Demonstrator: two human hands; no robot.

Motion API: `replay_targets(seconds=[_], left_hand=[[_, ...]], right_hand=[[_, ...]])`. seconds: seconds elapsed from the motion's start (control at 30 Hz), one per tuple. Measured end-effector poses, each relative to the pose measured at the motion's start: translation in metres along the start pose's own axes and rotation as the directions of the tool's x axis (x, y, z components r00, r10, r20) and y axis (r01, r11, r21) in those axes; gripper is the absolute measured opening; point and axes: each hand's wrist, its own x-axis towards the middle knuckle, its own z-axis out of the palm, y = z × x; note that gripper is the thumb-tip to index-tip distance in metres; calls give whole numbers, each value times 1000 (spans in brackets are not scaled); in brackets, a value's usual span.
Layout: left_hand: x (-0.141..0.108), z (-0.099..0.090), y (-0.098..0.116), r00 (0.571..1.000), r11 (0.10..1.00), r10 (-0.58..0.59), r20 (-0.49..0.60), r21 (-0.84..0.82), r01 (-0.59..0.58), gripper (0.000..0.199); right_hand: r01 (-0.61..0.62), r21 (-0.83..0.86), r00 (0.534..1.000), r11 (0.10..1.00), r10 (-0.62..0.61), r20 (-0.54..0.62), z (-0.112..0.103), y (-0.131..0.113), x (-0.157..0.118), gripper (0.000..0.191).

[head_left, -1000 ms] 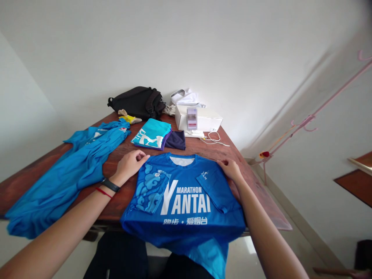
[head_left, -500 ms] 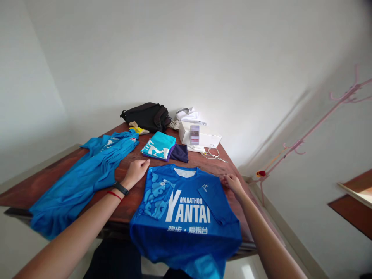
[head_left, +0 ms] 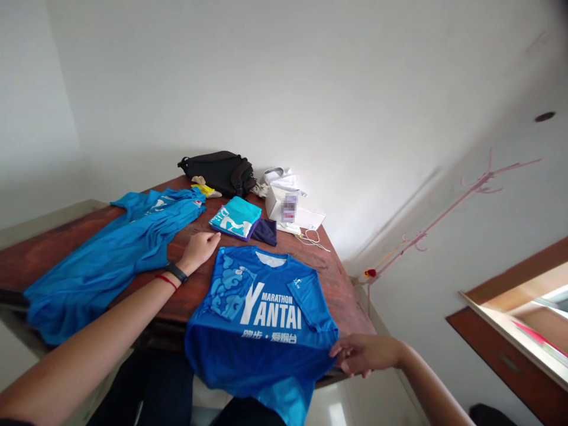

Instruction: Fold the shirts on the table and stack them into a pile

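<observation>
A blue "Marathon Yantai" T-shirt (head_left: 261, 319) lies on the wooden table (head_left: 341, 296), with its sleeves folded onto the front and its lower part hanging over the near edge. My right hand (head_left: 359, 354) pinches the shirt's lower right edge. My left hand (head_left: 199, 249) rests on the wood with its fingers loosely curled, just beside the shirt's left shoulder and holding nothing. A black band and a red string circle my left wrist.
A rumpled blue garment (head_left: 110, 260) lies to the left. Farther back are a folded teal shirt (head_left: 234, 217), dark navy cloth (head_left: 265, 232), a black bag (head_left: 217, 173), a white box (head_left: 281, 204) and a white cable (head_left: 311, 239). A pink rack (head_left: 444, 219) stands right.
My right hand has moved from the shirt's upper right shoulder down to its lower right edge. The view has turned, and the shirt now sits lower and slightly left in the picture.
</observation>
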Motion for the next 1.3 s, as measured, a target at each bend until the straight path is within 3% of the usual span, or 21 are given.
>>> replay_targets(seconds=[0.13,0.27,0.57,0.7,0.83,0.9,0.97,1.07,1.13,1.3], left_hand=[[-2,-1,2,1000,1000,5,17,-13,-4,47],[-3,-3,5,1000,1000,10,23,-19,-10,45],[-7,-4,18,992,996,73,102,-52,-68,48],[-6,-8,27,989,995,88,118,-63,-81,49],[-23,-19,72,976,987,128,176,-116,-109,49],[-46,-24,106,913,966,238,331,-178,-187,51],[-73,-22,141,786,937,348,511,-189,-293,52],[-111,-5,181,656,918,377,654,-168,-360,51],[-128,13,197,633,924,355,688,-154,-351,50],[-145,60,211,658,946,266,704,-61,-317,48]], right_hand=[[-56,-104,998,993,57,4,15,18,15,82],[48,-146,998,988,-40,58,21,20,17,97],[197,-266,980,944,-181,83,26,3,7,79],[207,-134,975,969,-194,108,23,-1,3,66],[227,132,974,965,-228,-1,21,-4,6,66],[225,287,974,931,-208,-88,22,-9,12,65],[230,442,972,867,-181,-151,23,-19,20,61],[243,603,969,760,-162,-186,26,-37,31,54],[260,662,965,703,-166,-204,27,-49,37,50],[285,735,957,615,-140,-254,32,-59,49,50]])
